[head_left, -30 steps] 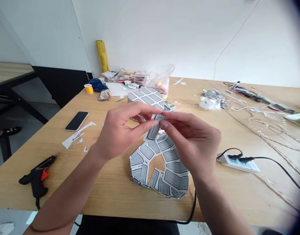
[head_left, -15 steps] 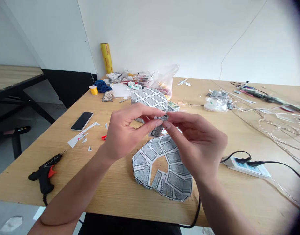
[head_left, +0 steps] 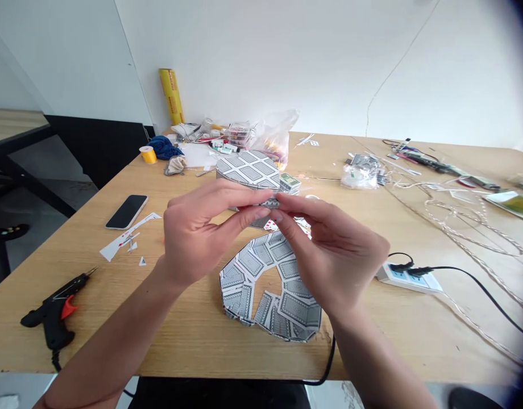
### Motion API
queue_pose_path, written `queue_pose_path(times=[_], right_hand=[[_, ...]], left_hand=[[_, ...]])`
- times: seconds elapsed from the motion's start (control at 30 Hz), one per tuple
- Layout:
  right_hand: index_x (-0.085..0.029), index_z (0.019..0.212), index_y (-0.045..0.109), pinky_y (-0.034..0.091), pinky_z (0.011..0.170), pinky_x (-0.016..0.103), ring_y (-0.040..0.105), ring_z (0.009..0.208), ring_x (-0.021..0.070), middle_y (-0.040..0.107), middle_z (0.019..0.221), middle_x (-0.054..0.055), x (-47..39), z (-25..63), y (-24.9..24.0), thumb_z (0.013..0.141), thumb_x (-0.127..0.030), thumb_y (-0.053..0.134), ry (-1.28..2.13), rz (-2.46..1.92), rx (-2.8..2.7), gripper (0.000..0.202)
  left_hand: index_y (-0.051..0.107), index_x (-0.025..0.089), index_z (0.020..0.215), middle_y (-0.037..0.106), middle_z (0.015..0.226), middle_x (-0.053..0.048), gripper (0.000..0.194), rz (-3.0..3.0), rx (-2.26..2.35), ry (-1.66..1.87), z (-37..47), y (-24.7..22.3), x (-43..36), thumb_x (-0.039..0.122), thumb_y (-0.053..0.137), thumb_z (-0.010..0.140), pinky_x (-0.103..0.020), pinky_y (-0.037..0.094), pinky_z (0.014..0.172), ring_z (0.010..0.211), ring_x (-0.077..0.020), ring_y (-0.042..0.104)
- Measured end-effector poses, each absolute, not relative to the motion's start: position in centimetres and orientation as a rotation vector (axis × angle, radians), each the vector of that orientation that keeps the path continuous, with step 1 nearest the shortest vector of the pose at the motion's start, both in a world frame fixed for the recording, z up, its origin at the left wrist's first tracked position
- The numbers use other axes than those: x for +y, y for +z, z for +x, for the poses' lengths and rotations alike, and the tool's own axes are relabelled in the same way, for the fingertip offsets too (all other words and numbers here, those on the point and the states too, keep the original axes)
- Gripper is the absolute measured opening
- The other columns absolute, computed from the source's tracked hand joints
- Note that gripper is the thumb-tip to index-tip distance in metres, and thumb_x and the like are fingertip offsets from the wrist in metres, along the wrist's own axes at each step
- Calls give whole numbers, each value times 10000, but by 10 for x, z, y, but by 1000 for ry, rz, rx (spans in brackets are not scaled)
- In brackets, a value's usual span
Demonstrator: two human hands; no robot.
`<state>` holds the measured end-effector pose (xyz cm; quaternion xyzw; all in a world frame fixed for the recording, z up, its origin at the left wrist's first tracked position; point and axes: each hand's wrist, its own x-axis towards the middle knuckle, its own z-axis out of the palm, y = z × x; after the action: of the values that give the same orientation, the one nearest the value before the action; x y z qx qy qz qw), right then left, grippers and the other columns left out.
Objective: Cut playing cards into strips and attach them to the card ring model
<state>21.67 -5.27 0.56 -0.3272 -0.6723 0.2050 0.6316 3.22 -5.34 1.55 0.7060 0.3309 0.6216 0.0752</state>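
Observation:
Between the fingertips of my left hand (head_left: 210, 227) and my right hand (head_left: 330, 244) is a playing card (head_left: 270, 202) with a patterned grey back. Both hands pinch it, and the fingers hide most of it. Below them on the table lies a ring-shaped piece built from playing cards (head_left: 248, 264), with a hole in its middle and a gap at the front. Behind my hands stands a round box covered in card backs (head_left: 248, 167). A deck of cards (head_left: 289, 183) sits at its right, and a few face-up cards (head_left: 270, 225) show under my fingers.
A black hot glue gun (head_left: 54, 312) lies at the left front. Beyond it are paper scraps (head_left: 116, 241) and a phone (head_left: 127, 212). At the right are a power strip (head_left: 410, 279) and loose cords (head_left: 457, 216). A plastic bag (head_left: 276, 136) and clutter line the back.
The view has shifted slightly to the right. The card between my fingers hung down below them before; now only a narrow strip of it shows.

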Motion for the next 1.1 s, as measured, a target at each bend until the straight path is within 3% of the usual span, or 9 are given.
queue_pose_path(times=[0.23,0.4,0.53,0.9,1.1], right_hand=[[-406,1215,836,695,931,517,813,1005,282,842,1158,-1,-53,218,3,954,-159,812,292,-757,-1622,360],[-391,1217,836,696,901,458,813,982,251,843,1132,2,-52,218,1,977,-122,775,243,-747,-1634,366],[-332,1198,838,702,822,388,816,927,212,850,1080,0,-48,215,1,968,-54,755,130,-665,-1633,369],[-332,1166,821,673,752,366,803,891,194,841,1035,-3,-49,213,3,970,-24,739,54,-639,-1620,374],[-305,1118,815,654,793,371,775,926,186,815,1041,13,-49,213,4,982,-36,728,72,-650,-1635,314]], left_hand=[[858,368,1081,837,1023,14,155,2149,1033,1888,33,12,-53,263,817,974,-362,665,827,917,-187,791],[843,361,1128,835,1049,20,222,2176,964,1896,36,10,-52,196,791,990,-339,660,860,935,-168,793],[834,344,1115,835,1008,22,212,2321,966,2014,37,10,-49,177,780,996,-323,665,795,877,-156,789],[804,385,1147,819,975,38,187,2267,963,2079,38,8,-47,294,808,983,-371,637,762,863,-158,761],[823,361,1074,770,948,7,92,2316,1102,2072,37,8,-47,335,797,989,-383,613,762,855,-173,730]])
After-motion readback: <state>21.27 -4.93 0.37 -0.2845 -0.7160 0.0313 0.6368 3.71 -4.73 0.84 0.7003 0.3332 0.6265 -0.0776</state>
